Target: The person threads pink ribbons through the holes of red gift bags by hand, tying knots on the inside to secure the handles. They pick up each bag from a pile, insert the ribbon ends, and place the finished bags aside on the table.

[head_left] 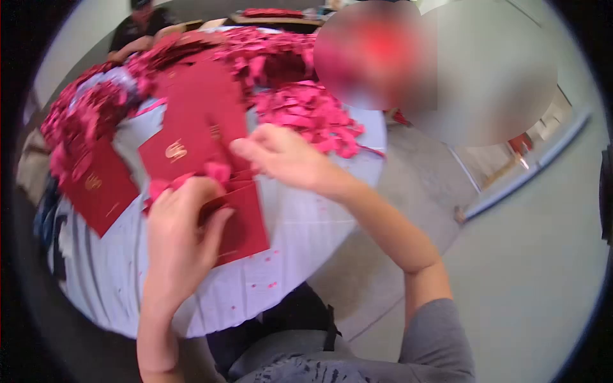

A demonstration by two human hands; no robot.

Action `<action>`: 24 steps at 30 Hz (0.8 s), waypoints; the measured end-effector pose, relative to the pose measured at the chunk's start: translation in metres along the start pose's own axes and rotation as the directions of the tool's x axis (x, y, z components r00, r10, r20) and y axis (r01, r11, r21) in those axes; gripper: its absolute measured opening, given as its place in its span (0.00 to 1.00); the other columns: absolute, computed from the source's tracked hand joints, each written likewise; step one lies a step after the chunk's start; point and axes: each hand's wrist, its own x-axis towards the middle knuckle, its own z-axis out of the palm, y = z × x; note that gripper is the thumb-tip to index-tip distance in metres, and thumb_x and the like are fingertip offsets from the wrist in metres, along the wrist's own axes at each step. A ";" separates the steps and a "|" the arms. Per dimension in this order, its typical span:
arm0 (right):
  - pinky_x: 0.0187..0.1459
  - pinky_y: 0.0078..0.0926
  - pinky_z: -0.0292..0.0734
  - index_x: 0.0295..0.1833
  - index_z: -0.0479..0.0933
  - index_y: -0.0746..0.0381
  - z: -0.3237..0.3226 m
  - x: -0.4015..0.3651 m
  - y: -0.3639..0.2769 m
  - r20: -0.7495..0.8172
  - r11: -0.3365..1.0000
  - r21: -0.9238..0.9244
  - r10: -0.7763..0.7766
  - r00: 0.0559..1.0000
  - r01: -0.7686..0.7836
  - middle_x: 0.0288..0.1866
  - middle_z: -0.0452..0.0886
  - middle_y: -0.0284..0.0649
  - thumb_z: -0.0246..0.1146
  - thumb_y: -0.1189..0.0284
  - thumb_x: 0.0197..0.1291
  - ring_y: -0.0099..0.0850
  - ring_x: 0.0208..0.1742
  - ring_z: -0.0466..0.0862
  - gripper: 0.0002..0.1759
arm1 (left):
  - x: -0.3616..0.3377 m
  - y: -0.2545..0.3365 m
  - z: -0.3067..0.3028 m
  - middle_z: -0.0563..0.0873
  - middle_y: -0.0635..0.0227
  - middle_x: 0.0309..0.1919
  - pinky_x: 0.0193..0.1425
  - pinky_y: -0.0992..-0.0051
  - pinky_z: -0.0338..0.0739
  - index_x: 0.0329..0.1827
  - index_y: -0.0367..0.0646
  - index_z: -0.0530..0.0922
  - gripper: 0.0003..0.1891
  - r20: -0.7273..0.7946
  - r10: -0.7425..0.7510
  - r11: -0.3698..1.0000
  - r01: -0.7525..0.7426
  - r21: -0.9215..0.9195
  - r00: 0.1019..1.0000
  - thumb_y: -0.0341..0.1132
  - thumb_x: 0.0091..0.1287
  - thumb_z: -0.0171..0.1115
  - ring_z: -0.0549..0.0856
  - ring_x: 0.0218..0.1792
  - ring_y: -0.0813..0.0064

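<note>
A red paper bag or folder [239, 226] lies in front of me on the cloth-covered table. My left hand [182, 233] is over its left side, fingers curled round a bunched pink ribbon [218, 171], thumb bent towards the red paper. My right hand [281, 156] is raised just above the upper right edge, its thumb and fingers pinched together. What lies between those fingertips is hidden. Just beyond the hands lies another red piece [163, 153] with a gold emblem, at the near end of an overlapping row.
A white cloth [300, 233] covers the round table, with small red scraps on it. Pink ribbons [306, 118] are heaped at the back right, and more red pieces [105, 185] sit left. A person [143, 29] works across the table. Blurred patches hide the upper right.
</note>
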 end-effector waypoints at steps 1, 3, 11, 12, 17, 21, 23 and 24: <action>0.34 0.29 0.76 0.47 0.73 0.67 -0.002 -0.010 -0.007 -0.107 0.988 -0.150 -0.041 0.993 0.024 0.31 0.81 0.41 0.60 0.48 0.61 0.28 0.33 0.81 0.29 | 0.000 0.001 0.001 0.79 0.61 0.30 0.38 0.66 0.69 0.38 0.39 0.74 0.11 -0.023 0.004 1.000 -0.004 -0.002 1.000 0.24 0.53 0.65 0.77 0.32 0.57; 0.35 0.40 0.75 0.40 0.77 0.66 0.000 -0.023 -0.012 -0.246 0.940 -0.318 -0.207 0.947 0.123 0.29 0.81 0.53 0.59 0.51 0.61 0.45 0.32 0.83 0.25 | -0.003 0.000 0.004 0.79 0.60 0.33 0.39 0.66 0.69 0.39 0.38 0.74 0.11 -0.013 -0.034 0.999 0.033 -0.035 0.999 0.23 0.54 0.64 0.77 0.35 0.59; 0.31 0.28 0.69 0.35 0.83 0.70 0.016 -0.008 0.001 0.200 0.936 0.313 -0.234 0.951 0.164 0.21 0.79 0.35 0.62 0.56 0.62 0.20 0.28 0.74 0.23 | -0.010 -0.006 0.010 0.75 0.61 0.31 0.40 0.75 0.71 0.40 0.35 0.70 0.10 -0.041 -0.093 0.988 0.087 -0.127 0.995 0.18 0.58 0.60 0.76 0.34 0.70; 0.32 0.25 0.68 0.35 0.84 0.69 0.019 -0.002 0.003 0.223 0.919 0.384 -0.184 0.957 0.087 0.24 0.79 0.30 0.65 0.58 0.60 0.19 0.30 0.74 0.21 | -0.010 -0.005 0.011 0.75 0.61 0.32 0.41 0.75 0.71 0.40 0.35 0.70 0.10 -0.045 -0.111 0.985 0.104 -0.141 0.993 0.18 0.58 0.60 0.76 0.34 0.69; 0.29 0.23 0.69 0.30 0.83 0.70 0.016 -0.007 -0.005 0.177 0.943 0.307 -0.193 0.965 0.132 0.20 0.80 0.35 0.66 0.65 0.55 0.18 0.26 0.74 0.16 | -0.010 -0.007 0.009 0.76 0.61 0.33 0.41 0.75 0.71 0.40 0.35 0.71 0.10 -0.015 -0.112 0.986 0.109 -0.127 0.994 0.18 0.58 0.60 0.76 0.35 0.68; 0.25 0.25 0.69 0.26 0.80 0.73 0.016 -0.012 -0.016 0.007 0.910 0.183 -0.380 0.925 0.372 0.16 0.77 0.40 0.64 0.73 0.47 0.20 0.21 0.75 0.11 | -0.010 -0.007 0.010 0.77 0.61 0.33 0.43 0.73 0.71 0.41 0.35 0.71 0.10 -0.026 -0.092 0.991 0.089 -0.096 0.995 0.18 0.58 0.60 0.76 0.37 0.66; 0.26 0.25 0.71 0.26 0.79 0.74 0.018 -0.012 -0.015 -0.035 0.899 0.192 -0.394 0.919 0.393 0.16 0.77 0.41 0.64 0.74 0.46 0.21 0.22 0.76 0.10 | -0.011 -0.006 0.010 0.77 0.60 0.34 0.44 0.72 0.71 0.41 0.35 0.71 0.10 -0.025 -0.096 0.992 0.094 -0.090 0.995 0.18 0.58 0.60 0.77 0.38 0.65; 0.27 0.24 0.72 0.26 0.79 0.75 0.020 -0.012 -0.015 -0.077 0.886 0.205 -0.409 0.909 0.416 0.16 0.77 0.42 0.64 0.75 0.45 0.21 0.23 0.77 0.10 | -0.011 -0.006 0.010 0.77 0.60 0.34 0.45 0.72 0.71 0.41 0.35 0.71 0.11 -0.022 -0.101 0.992 0.099 -0.079 0.995 0.18 0.58 0.60 0.77 0.38 0.64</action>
